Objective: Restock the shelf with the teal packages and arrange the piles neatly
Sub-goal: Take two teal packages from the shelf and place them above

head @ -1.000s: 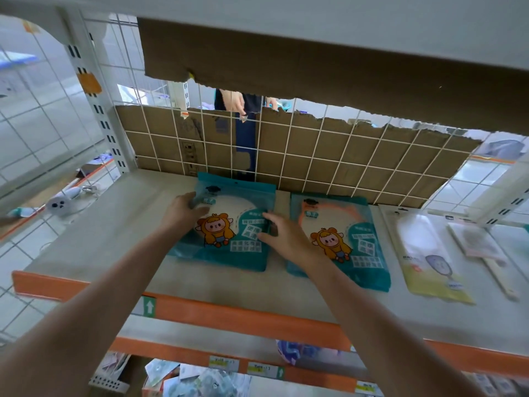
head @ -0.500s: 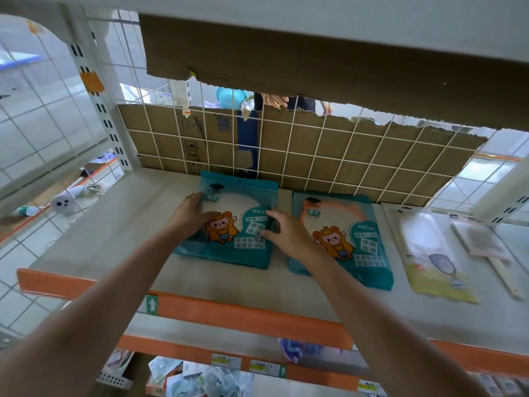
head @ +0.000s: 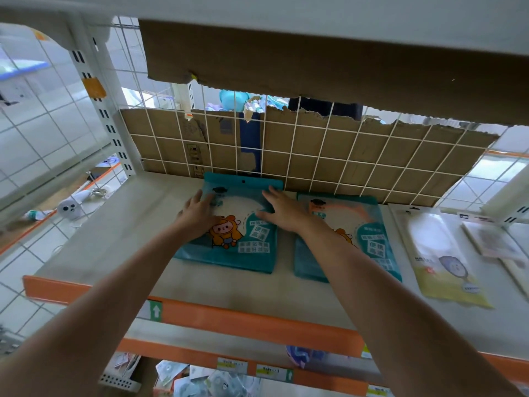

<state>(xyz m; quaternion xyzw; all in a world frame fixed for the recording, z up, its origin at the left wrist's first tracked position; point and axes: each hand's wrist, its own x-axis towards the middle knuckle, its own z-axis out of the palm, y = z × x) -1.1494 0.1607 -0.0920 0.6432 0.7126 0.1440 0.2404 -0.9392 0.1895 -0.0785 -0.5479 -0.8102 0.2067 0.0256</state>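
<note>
On the shelf (head: 114,242), the left teal pile (head: 246,253) lies under both hands. The left hand (head: 200,214) rests flat on its left half and the right hand (head: 283,210) on its right side, fingers straight and spread. A second teal pile (head: 375,233) lies just beside it.

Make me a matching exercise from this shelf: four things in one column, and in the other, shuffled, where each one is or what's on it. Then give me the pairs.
Things
1. left teal pile
2. right teal pile
3. yellow-green package
4. cardboard sheet

Places or states
A. stands upright along the back of the shelf
B. the left hand and right hand rest flat on it
C. the right forearm crosses over it
D. lies to the right of both teal piles

Pairs: 1-B, 2-C, 3-D, 4-A.
</note>
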